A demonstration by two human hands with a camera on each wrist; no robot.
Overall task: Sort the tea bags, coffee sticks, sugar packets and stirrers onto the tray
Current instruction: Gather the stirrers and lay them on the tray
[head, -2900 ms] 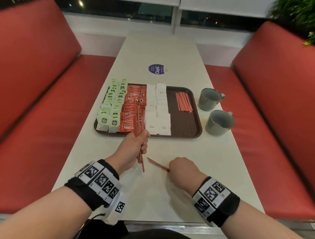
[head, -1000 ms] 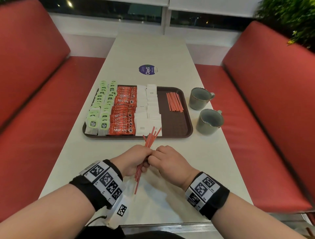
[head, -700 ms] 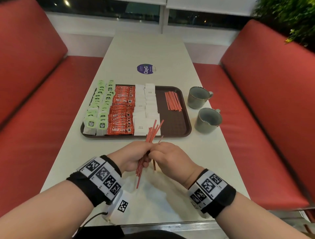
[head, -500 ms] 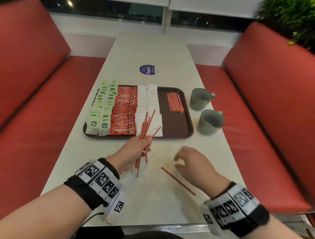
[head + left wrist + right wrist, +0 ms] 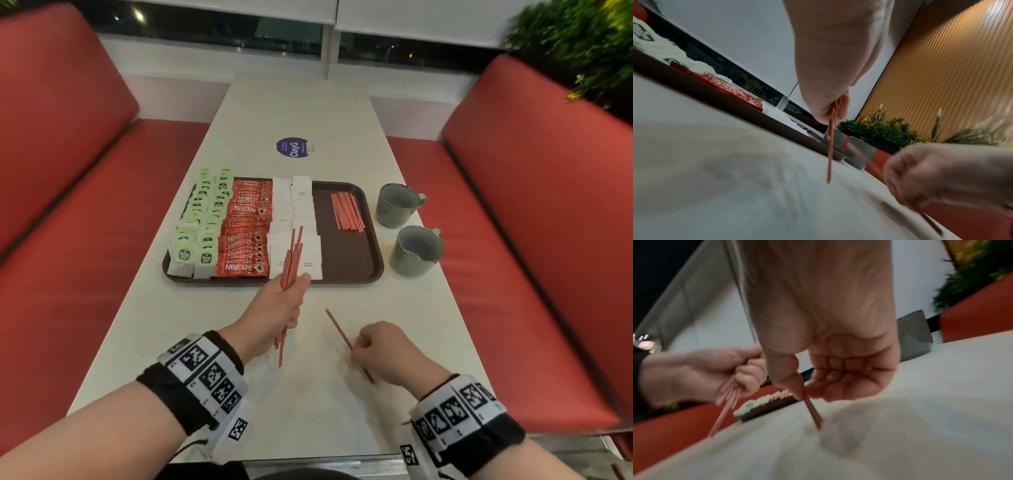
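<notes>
While the right hand (image 5: 387,353) hangs low over the counter (image 5: 308,411) near its front edge, its fingers (image 5: 830,384) curl narrowly with the thumb, pinching one loose stirrer (image 5: 339,334). Further in, the left hand (image 5: 274,315) is fisted round a bundle of stirrers (image 5: 291,260), held steeply with tips over the tray (image 5: 346,253) at its near edge.

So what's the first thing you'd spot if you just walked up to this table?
Probably the brown tray in the middle of the table, striped with green tea bags, red coffee sticks and white sugar packets. Next, the left hand gripping a bunch of red stirrers just in front of it, while the right hand pinches a single stirrer on the tabletop.
</notes>
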